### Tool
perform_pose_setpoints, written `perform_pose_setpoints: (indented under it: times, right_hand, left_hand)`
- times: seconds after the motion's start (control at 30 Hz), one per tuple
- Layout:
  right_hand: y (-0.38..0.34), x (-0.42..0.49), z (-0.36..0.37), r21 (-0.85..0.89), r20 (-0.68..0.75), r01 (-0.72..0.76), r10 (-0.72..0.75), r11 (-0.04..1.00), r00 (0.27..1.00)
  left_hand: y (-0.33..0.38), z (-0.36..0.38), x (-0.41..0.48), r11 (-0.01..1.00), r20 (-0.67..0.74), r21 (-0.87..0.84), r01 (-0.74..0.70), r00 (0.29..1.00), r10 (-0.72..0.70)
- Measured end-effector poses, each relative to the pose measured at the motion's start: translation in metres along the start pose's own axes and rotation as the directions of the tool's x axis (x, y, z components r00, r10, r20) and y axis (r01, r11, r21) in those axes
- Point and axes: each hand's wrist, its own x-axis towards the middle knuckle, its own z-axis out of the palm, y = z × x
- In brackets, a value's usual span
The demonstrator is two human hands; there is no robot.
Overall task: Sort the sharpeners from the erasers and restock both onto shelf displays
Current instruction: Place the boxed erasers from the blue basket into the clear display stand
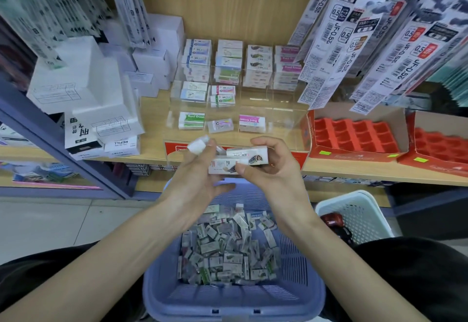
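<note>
My left hand and my right hand together hold two white boxed erasers with a fish print, above the blue basket. The left fingers lie under the lower box, and one left fingertip wears a white bandage. The right fingers and thumb curl round the boxes from the right. The basket holds a heap of several small wrapped erasers. A clear tiered display on the wooden shelf carries stacked eraser boxes at the back and three loose erasers on the front tier.
A white basket with a dark red object stands right of the blue one. Red tray boxes sit on the shelf at right. White refill boxes pile at left. Pen-refill packs hang overhead.
</note>
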Motion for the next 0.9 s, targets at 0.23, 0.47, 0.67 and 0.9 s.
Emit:
perform_pose_setpoints:
  times: [0.23, 0.47, 0.67, 0.9]
  right_hand:
    - [-0.011, 0.002, -0.011, 0.006, -0.046, 0.012, -0.011, 1.0, 0.999]
    - [-0.014, 0.003, -0.019, 0.042, -0.119, 0.004, 0.001, 0.999, 0.993]
    - [-0.017, 0.003, -0.022, 0.223, -0.066, -0.02, 0.035, 0.975, 0.997]
    - [-0.03, 0.004, -0.028, 0.077, 0.107, 0.01, -0.019, 0.997, 0.994]
  left_hand:
    - [0.019, -0.002, -0.002, 0.967, -0.098, 0.159, -0.198, 0.972, 0.215]
    - [0.024, -0.004, 0.0, 0.817, 0.059, 0.422, -0.393, 0.911, 0.407]
    - [0.015, 0.001, -0.002, 0.722, 0.264, 0.513, -0.465, 0.886, 0.382]
    - [0.025, 0.011, 0.003, 0.695, 0.323, 0.477, -0.538, 0.843, 0.43]
